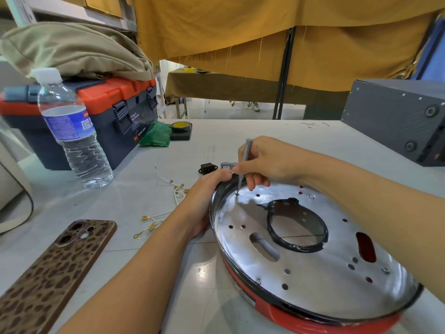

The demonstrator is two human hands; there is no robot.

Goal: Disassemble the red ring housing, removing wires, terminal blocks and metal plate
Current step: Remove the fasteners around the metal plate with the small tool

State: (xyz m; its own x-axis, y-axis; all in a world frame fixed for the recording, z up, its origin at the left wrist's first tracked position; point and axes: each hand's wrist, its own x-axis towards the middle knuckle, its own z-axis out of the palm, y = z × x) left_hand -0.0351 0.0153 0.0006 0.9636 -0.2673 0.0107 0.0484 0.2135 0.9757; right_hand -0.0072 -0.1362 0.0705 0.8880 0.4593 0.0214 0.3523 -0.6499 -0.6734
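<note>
The red ring housing lies flat at the table's front right, with a shiny round metal plate seated in it. A black-taped opening sits in the plate's middle. My left hand grips the housing's far left rim. My right hand holds a slim grey screwdriver upright, its tip on a screw near the plate's far left edge. Loose white wires with brass terminals lie on the table left of the housing. A black power socket and a small grey switch lie beyond the housing.
A leopard-pattern phone lies at the front left. A water bottle stands before an orange and blue toolbox with a khaki bag on top. A green packet and yellow tape roll sit behind. A dark grey box stands at the right.
</note>
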